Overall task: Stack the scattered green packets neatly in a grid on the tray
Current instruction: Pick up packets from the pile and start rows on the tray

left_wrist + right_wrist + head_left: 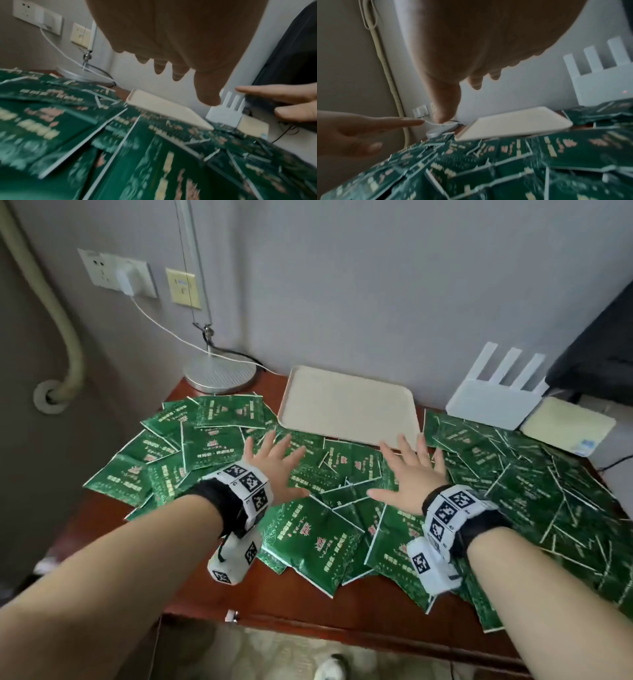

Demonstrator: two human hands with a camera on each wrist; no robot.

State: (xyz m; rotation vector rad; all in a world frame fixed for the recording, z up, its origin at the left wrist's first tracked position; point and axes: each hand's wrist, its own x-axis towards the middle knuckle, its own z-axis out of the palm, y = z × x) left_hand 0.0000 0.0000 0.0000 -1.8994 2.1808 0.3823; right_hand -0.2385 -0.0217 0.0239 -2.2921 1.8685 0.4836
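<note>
Several green packets (308, 535) lie scattered in an overlapping heap across a red-brown table (301, 604). A beige tray (346, 405) sits bare at the back, against the wall. My left hand (277, 470) hovers palm down over the packets left of centre, fingers spread and straight, holding nothing. My right hand (411, 474) hovers the same way just in front of the tray's near edge, fingers spread, holding nothing. In the left wrist view the left hand (171, 54) hangs above the blurred packets (120, 155), with the tray (164, 109) beyond. In the right wrist view the right hand (479, 54) hangs over the packets (505, 162) before the tray (513, 121).
A lamp base (219, 373) with a white cable stands at the back left. At the back right stand a white router (493, 395) and a flat cream box (568, 428). Wall sockets (116, 273) sit on the left wall. A dark object (599, 344) fills the far right.
</note>
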